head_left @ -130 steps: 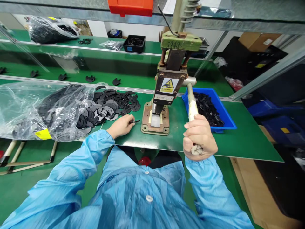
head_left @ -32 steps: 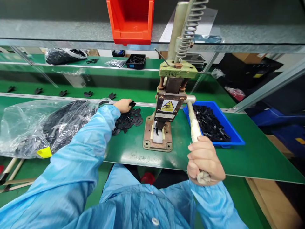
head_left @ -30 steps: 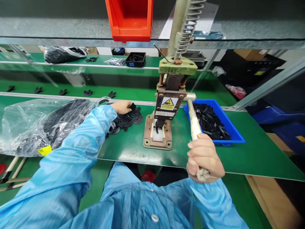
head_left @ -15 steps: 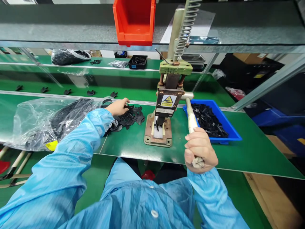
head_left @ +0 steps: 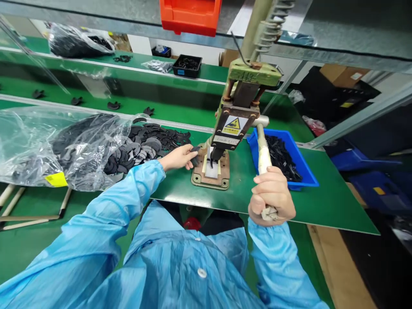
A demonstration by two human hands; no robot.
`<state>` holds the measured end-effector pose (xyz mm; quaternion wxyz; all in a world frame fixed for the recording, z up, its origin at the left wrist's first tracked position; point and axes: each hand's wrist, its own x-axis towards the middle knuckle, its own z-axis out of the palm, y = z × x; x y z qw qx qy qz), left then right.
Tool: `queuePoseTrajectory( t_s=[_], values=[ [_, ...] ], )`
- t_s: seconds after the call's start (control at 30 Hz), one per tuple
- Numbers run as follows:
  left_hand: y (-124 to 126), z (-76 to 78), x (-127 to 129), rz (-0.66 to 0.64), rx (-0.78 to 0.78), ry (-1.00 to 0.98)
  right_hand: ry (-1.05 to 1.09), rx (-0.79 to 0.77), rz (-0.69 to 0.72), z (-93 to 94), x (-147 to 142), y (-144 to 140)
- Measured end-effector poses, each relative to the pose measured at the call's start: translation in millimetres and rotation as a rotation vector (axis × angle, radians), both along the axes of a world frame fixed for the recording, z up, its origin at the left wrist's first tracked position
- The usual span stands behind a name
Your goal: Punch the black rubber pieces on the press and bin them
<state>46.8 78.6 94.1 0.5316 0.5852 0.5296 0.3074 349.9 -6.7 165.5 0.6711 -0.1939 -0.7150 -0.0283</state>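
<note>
My left hand (head_left: pixel 180 157) pinches a flat black piece (head_left: pixel 195 157) at the left edge of the press base (head_left: pixel 210 182). Above that base stands a hand press (head_left: pixel 236 116) with a yellow warning label, and a dark curved bit sits under its ram. My right hand (head_left: pixel 273 195) is wrapped around the press lever (head_left: pixel 264 154), whose grip is covered in pale tape. Left of my left hand lies a heap of curved black pieces (head_left: pixel 141 148), partly inside a clear plastic bag (head_left: pixel 35 137).
A blue bin (head_left: pixel 310 174) of black parts stands right of the press. Behind, black pieces (head_left: pixel 113 105) lie spaced along a green strip. An orange bin (head_left: pixel 191 17) hangs over the shelf edge above. Farther back are a black tray (head_left: pixel 187 66) and a filled bag (head_left: pixel 77 40).
My left hand has moved right from the heap to the press base, with a black piece in its fingers. My right hand stays on the lever. The view has shifted.
</note>
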Motion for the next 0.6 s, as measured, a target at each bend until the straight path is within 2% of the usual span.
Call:
queuePoseTrajectory(
  t_s=[0.1, 0.2, 0.4, 0.6],
  values=[
    [8, -6.2, 15, -0.043, -0.037, -0.044, -0.009, -0.012, -0.017, -0.5, 1, 0],
    [15, -9.5, 23, -0.067, 0.014, -0.038, -0.008, -0.018, -0.018, -0.6, 1, 1],
    [21, -18.9, 27, -0.093, 0.116, -0.015, -0.008, 0.0, -0.019, -1.6, 1, 2],
    [21, -16.6, 27, -0.069, 0.072, 0.044, 0.0, -0.007, -0.049, -2.9, 2, 2]
  ],
)
